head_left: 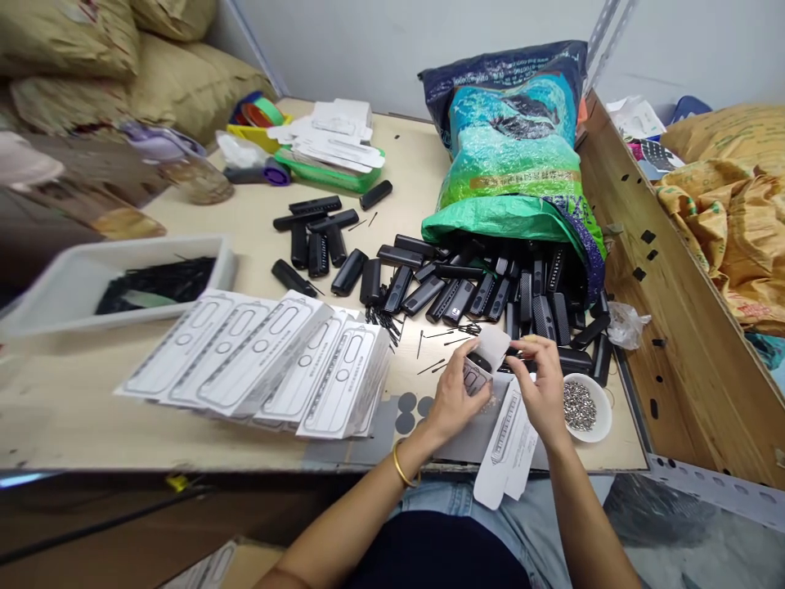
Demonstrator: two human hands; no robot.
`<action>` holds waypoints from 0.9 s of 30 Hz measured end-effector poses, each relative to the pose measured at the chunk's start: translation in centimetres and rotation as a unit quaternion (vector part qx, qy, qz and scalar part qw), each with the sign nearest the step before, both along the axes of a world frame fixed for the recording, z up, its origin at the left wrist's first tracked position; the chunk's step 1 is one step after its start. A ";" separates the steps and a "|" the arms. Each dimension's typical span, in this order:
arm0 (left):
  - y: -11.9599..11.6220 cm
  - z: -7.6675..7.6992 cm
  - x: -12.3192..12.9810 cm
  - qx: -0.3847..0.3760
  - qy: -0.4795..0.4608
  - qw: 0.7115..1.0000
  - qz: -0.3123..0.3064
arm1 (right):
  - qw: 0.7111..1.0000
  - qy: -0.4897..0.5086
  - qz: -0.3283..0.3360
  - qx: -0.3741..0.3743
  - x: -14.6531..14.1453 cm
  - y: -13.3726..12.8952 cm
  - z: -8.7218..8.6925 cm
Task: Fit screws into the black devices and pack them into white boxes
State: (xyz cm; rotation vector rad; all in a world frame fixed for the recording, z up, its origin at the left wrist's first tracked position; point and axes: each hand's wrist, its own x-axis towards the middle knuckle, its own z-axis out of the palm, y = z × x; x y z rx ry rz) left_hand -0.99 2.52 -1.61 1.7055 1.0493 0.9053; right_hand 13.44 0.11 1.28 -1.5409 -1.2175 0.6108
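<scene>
Cardboard box (476,379) near worktop's (184,433) front edge | our left grip (452,399) clasps, right grip (540,386) pinches flap (492,347) | likely light, crushable: hold sides

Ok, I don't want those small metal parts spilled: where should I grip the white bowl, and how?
I'd pinch the white bowl by its right rim, coming from the near right. The small metal parts lie toward its left, leaving the right wall largely bare; black cases crowd the far side. It's open-topped, so keep it level.

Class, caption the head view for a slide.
Left hand grips a small open box, right hand at its flap, near black devices.
</scene>
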 end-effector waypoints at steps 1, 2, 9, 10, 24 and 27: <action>-0.1 -0.1 0.1 0.009 -0.006 1.000 -0.015 | 0.999 0.039 -0.021 -0.005 -0.4 0.0 -0.6; -0.2 -0.1 0.1 0.016 -0.010 0.999 -0.032 | 0.997 0.073 -0.038 -0.013 -0.9 0.0 -1.2; -1.1 -0.2 0.3 -0.039 -0.078 0.996 -0.032 | 0.996 -0.004 -0.025 0.083 -4.9 -1.6 -2.9; -1.1 -0.1 0.4 -0.043 -0.082 0.995 -0.032 | 0.996 0.005 -0.028 0.082 -4.9 -1.7 -2.8; -1.2 4.0 -0.9 -0.009 0.075 0.997 -0.033 | 0.996 0.005 0.025 0.083 -3.6 -3.3 -4.2; 0.2 9.0 -4.4 0.063 0.230 0.969 0.063 | 0.996 0.014 -0.075 0.037 0.1 -4.2 -3.8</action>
